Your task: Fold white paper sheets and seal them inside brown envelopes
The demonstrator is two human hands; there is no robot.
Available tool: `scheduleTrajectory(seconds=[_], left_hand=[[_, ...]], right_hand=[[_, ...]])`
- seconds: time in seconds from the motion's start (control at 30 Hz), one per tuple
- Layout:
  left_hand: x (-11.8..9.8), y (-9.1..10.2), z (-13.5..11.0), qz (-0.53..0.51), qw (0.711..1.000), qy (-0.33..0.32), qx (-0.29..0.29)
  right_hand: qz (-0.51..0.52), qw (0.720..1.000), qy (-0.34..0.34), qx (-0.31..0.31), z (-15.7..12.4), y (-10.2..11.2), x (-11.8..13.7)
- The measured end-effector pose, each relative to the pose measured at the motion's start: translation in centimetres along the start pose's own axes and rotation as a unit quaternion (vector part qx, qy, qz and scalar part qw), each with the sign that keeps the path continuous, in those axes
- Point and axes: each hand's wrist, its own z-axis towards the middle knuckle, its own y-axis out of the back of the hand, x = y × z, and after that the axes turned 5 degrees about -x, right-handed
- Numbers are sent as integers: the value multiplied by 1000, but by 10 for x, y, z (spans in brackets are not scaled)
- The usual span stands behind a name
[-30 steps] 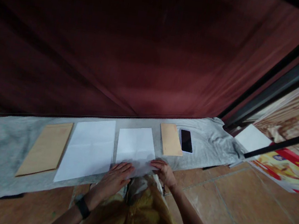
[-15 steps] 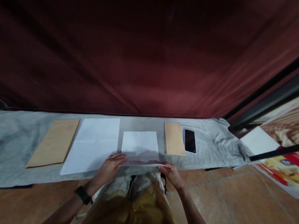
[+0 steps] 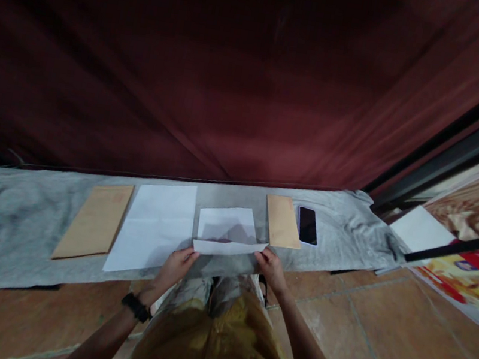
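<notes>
Reference: clock centre at the sheet (image 3: 226,220), with 12 o'clock toward the curtain (image 3: 214,109). The sheet lies on the grey cloth (image 3: 341,226), directly in front of the person. Its far part is flat; its near edge is raised as a pale strip spanning both hands. A shadow falls across the flat part.

Left hand (image 3: 177,265): positioned at 8 o'clock. Thumb and fingers are pinched on the near corner of the sheet. A black watch (image 3: 136,307) is fitted on this wrist.

Right hand (image 3: 271,267): positioned at 4 o'clock. The grip is narrow, with thumb and fingers holding the opposite near corner.

Surrounding items, all on the cloth:
- Large sheet (image 3: 157,221): 9 o'clock, flat, just beside the sheet.
- Large envelope (image 3: 94,220): 9 o'clock, beyond the large sheet.
- Small envelope (image 3: 282,221): between 2 and 3 o'clock, near the sheet, apart from it.
- Phone (image 3: 308,225): near 3 o'clock, just beyond the small envelope, dark screen up.
</notes>
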Motion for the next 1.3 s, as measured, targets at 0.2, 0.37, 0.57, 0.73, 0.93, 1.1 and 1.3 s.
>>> scheduleTrajectory(seconds=[0.2,0.37,0.57,0.73,0.93,1.1,1.3], left_hand=[[-12,-5,9,13,995,44,-85],[-16,-11,14,22,991,51,-118],[-10,-15,14,-3,993,59,-103],[5,-10,3,-65,997,20,23],[12,3,-6,52,971,-169,163],[8,1,-5,66,978,-176,87],[-37,17,6,9,993,-71,-92]], right_hand=[[-44,997,-41,-49,17,-12,1],[-63,995,-50,-61,26,-16,1],[19,998,-42,-36,26,-17,1],[134,988,-27,67,16,-9,-7],[47,984,99,139,7,6,-7],[28,988,116,103,-1,9,12],[30,997,42,-61,14,17,50]])
